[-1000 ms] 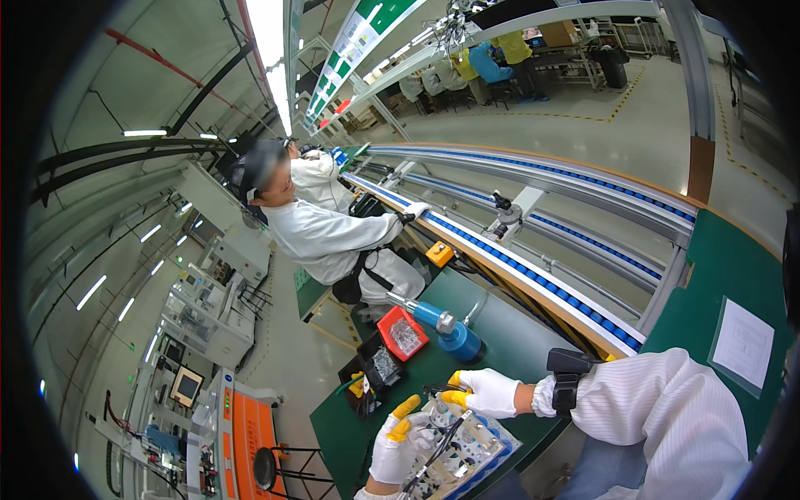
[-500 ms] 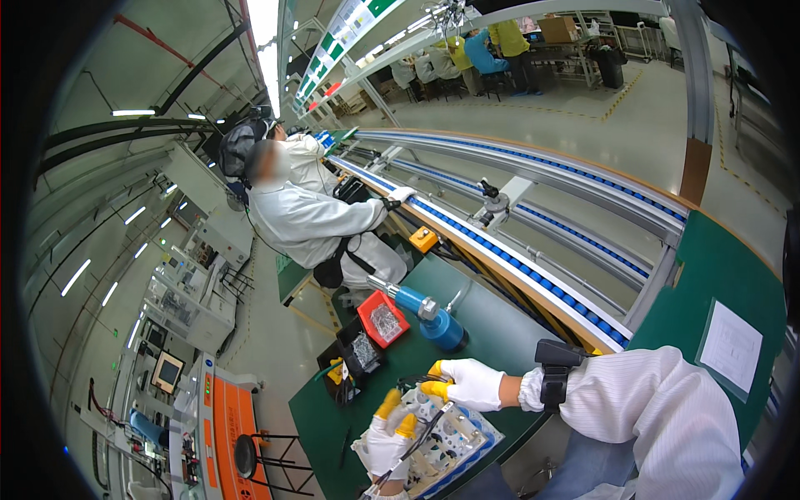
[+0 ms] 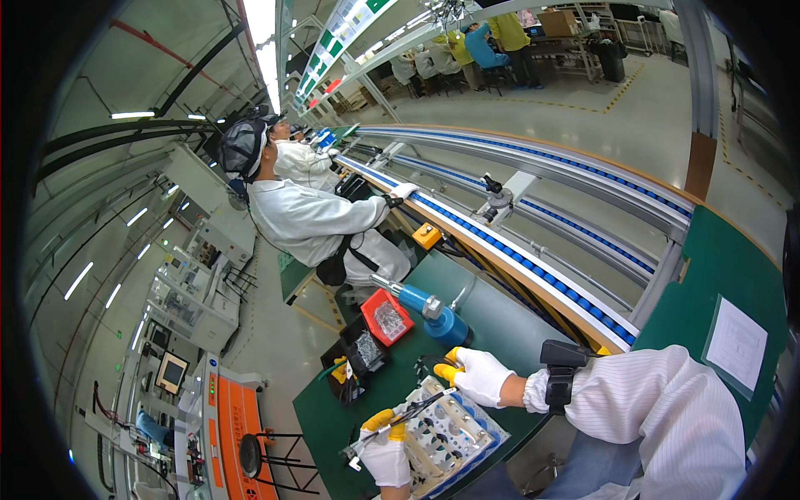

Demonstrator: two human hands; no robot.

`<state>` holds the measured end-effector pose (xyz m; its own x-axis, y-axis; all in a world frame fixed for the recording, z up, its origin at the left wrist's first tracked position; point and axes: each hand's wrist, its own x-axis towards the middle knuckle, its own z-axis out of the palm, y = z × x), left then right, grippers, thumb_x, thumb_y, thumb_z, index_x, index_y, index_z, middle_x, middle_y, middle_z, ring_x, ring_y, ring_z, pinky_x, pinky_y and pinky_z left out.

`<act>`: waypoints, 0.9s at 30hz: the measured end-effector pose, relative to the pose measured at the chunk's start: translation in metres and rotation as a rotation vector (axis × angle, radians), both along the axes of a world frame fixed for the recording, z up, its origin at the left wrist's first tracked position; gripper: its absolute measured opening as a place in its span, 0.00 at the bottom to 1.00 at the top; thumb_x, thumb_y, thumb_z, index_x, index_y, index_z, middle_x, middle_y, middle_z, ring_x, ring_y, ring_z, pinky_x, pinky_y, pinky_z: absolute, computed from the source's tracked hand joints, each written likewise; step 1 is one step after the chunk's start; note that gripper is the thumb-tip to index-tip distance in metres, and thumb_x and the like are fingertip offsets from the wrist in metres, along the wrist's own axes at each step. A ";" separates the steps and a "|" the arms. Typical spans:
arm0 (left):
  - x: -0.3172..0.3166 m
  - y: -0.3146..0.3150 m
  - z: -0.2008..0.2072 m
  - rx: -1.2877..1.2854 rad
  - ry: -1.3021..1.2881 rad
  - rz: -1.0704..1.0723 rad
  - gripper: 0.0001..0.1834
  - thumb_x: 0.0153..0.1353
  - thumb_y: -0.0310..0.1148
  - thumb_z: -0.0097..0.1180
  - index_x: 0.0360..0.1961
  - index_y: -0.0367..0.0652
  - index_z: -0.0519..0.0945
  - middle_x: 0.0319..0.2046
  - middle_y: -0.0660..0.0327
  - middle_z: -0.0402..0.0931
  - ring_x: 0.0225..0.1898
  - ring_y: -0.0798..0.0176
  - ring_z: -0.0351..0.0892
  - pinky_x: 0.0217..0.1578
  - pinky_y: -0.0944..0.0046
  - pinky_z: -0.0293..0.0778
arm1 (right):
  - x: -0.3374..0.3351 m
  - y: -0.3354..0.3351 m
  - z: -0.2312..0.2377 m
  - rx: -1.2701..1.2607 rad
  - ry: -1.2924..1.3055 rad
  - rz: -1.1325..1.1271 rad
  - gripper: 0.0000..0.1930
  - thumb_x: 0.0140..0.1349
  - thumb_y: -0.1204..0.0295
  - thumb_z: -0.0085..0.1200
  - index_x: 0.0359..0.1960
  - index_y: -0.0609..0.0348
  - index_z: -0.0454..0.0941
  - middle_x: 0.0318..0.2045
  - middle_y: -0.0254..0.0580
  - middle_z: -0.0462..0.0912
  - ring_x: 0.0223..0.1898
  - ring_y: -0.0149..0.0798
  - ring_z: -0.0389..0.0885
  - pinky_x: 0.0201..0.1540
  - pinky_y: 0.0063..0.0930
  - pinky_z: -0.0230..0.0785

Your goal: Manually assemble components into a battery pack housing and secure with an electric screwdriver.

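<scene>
My left hand [image 3: 384, 454], in a white glove with yellow fingertips, is closed around a thin dark cable [image 3: 417, 406]. A small pale connector [image 3: 355, 460] shows at the cable's lower left end. My right hand [image 3: 482, 379], gloved alike, has its fingertips pinched together at a black cable bundle [image 3: 427, 364], whose far end I cannot make out. Below and between both hands lies a pale fixture board [image 3: 479, 457] with blue edging and dark round spots, on the green table [image 3: 508, 312].
A blue hand press [image 3: 446, 327] stands beyond my hands. Left of it are a red bin [image 3: 403, 332] of small clear parts, a black bin [image 3: 381, 361] and a yellow-handled tool [image 3: 339, 372]. A roller conveyor [image 3: 533, 271] runs alongside. Co-workers in white [image 3: 312, 208] sit farther along.
My hands have moved apart: the right one shifted right, and the left one dropped slightly. The cable in my left hand now lies across its fingers, and more of the fixture board shows.
</scene>
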<state>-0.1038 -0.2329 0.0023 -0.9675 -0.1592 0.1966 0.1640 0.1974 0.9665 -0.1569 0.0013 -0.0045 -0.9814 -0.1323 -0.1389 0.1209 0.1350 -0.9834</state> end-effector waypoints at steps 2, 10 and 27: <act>0.004 0.001 0.004 -0.100 0.078 0.045 0.12 0.63 0.22 0.66 0.48 0.35 0.81 0.39 0.60 0.82 0.38 0.69 0.81 0.39 0.68 0.77 | -0.003 -0.003 -0.013 0.006 0.043 -0.031 0.22 0.72 0.58 0.57 0.52 0.69 0.78 0.42 0.53 0.86 0.41 0.41 0.83 0.47 0.33 0.74; 0.035 0.002 -0.001 -0.169 0.044 0.095 0.12 0.67 0.26 0.65 0.49 0.32 0.85 0.39 0.58 0.85 0.36 0.69 0.82 0.36 0.72 0.75 | 0.007 -0.002 0.000 0.086 -0.071 -0.022 0.25 0.72 0.57 0.55 0.55 0.71 0.76 0.44 0.53 0.85 0.43 0.39 0.81 0.50 0.33 0.73; 0.052 0.015 0.020 -0.282 -0.133 -0.201 0.14 0.73 0.32 0.59 0.51 0.31 0.82 0.41 0.56 0.86 0.42 0.65 0.85 0.45 0.67 0.79 | 0.010 -0.008 0.006 -0.068 -0.154 0.115 0.21 0.72 0.57 0.55 0.51 0.66 0.80 0.34 0.40 0.83 0.34 0.31 0.74 0.39 0.30 0.69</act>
<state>-0.0520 -0.2177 0.0220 -0.9940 0.0789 0.0763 0.1032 0.4359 0.8941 -0.1473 -0.0071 0.0014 -0.9271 -0.2570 -0.2728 0.2580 0.0903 -0.9619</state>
